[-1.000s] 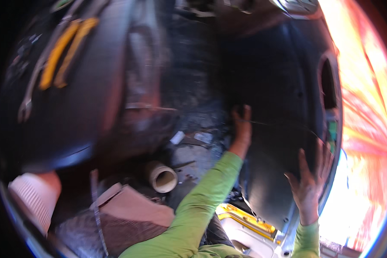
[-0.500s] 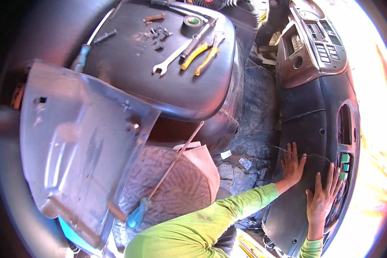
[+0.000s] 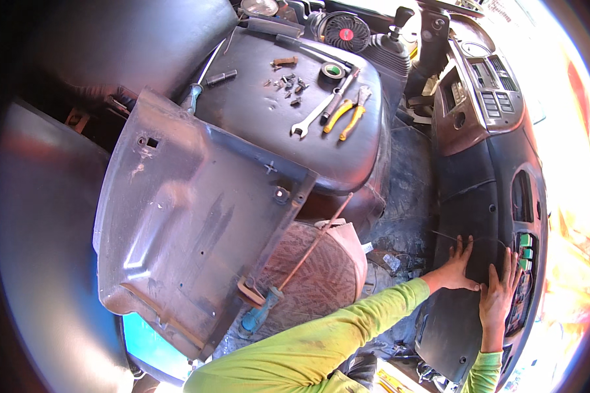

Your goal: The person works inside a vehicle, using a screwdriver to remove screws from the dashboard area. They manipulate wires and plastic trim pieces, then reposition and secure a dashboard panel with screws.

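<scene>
Black panel (image 3: 467,208) | under left hand (image 3: 453,270) and right hand (image 3: 495,302), both spread | likely stiff, light, slick | hold: edges beside hands

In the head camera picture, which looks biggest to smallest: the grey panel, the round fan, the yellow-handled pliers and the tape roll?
1. Grey panel, easily largest.
2. Yellow-handled pliers and round fan: too alike to rank.
3. Tape roll, smallest.

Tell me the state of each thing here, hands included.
Left hand: open on black dashboard panel
Right hand: open, beside green relays
Green relays: uncovered
Pliers: handles parted
Open-end wrench: lying flat
Tape roll: lying flat
Small bolts: loose on seat
Lower blue-handled screwdriver: slanted
Grey panel: scuffed
</scene>
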A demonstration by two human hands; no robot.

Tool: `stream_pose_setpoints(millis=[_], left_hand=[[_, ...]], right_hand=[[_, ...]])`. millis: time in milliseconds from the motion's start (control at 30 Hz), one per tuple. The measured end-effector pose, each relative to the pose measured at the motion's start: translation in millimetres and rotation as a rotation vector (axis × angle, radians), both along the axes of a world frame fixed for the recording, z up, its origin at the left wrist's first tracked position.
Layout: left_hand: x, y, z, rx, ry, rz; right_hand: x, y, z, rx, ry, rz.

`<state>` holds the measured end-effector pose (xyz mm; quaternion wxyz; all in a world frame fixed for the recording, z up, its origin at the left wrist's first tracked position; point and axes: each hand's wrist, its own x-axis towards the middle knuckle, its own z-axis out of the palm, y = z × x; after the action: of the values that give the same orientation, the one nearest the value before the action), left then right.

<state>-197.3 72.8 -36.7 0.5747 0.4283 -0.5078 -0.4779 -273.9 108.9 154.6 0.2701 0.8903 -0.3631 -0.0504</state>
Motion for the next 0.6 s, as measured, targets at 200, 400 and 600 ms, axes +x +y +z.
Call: stream_pose_setpoints(millis=[200, 400, 600], left_hand=[[-11.9, -9.4, -1.8, -0.068, -0.043, 0.100], [-18.5, -19.2, -7.8, -0.152, -0.026, -0.016], [-15.3, -16.4, -10.2, -0.149, -0.047, -0.044]], right_hand=[[72.5, 15.7, 8.5, -0.028, -0.027, -0.003], [244.0, 14.0, -9.8, 0.554, -0.283, 0.465], [431.3, -8.0, -70.1, 0.862, -0.381, 0.630]])
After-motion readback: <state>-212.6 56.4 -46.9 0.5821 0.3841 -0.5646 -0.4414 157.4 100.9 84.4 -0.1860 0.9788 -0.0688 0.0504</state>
